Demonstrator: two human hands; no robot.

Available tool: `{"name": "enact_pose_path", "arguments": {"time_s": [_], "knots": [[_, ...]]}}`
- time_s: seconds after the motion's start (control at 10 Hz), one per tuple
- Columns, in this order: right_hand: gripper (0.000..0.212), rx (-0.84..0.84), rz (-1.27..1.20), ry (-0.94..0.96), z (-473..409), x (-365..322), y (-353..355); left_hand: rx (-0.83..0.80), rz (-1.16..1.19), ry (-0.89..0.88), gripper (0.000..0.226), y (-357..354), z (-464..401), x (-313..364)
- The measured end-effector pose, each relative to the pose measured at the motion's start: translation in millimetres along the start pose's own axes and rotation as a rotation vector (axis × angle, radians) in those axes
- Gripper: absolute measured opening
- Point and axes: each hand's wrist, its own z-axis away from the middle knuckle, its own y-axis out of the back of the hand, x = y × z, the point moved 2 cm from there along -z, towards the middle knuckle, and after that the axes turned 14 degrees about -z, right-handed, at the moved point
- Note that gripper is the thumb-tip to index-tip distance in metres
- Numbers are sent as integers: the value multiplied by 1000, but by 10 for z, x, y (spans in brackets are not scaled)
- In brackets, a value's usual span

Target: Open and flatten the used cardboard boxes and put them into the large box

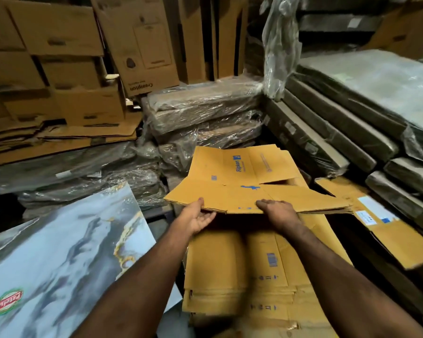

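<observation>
— Storeroom clutter is filling the whole background: brown printed cartons [59,69] are standing in stacks at the far left, and plastic-wrapped flat packs [205,113] are lying in the middle. What is the person holding?

— Both hands are gripping one flattened yellow-brown cardboard box with blue print [244,181]. The left hand [195,217] is taking the near edge from below, with the thumb lying on top. The right hand [277,212] is closing over the same edge, fingers on the upper face. I think they are holding the near edge so that the sheet is staying level and is not folding at its creases.

— Where is it going?

— It is hanging just above a pile of similar flattened yellow-brown boxes [254,276], which is lying directly under the forearms. I cannot tell whether this pile is already sitting inside the large box; no wall of it is showing clearly.

— So this box is finished?

— It is looking nearly flat, though one flap at the far right is lifting a little. Probably only the laying down is remaining for this one.

— And around it?

— A marble-patterned blue-grey tile with an oval label [59,252] is leaning at the left, and another opened yellow-brown box with white labels [381,223] is lying at the right.
</observation>
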Motion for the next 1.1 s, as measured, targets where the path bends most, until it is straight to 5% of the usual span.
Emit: {"name": "enact_pose_path", "arguments": {"time_s": [0.1,0.4,0.6,0.8,1.0,1.1], "knots": [[48,25,19,9,-26,13,21,171,115,-114,35,-61,-11,-61],[77,-131,-3,-22,502,171,-696,32,63,333,20,272,-68,-897],[70,-138,-52,-49,738,236,-1022,24,44,482,40,308,34,-1182],[69,-133,-30,-100,864,123,-1322,1,-71,459,46,419,48,-1327],[70,-456,-143,-198,1011,-33,-1640,-26,-293,409,50,384,58,-1518],[72,-397,-198,-194,991,-153,-1733,7,-383,285,47,369,4,-1575]]}}
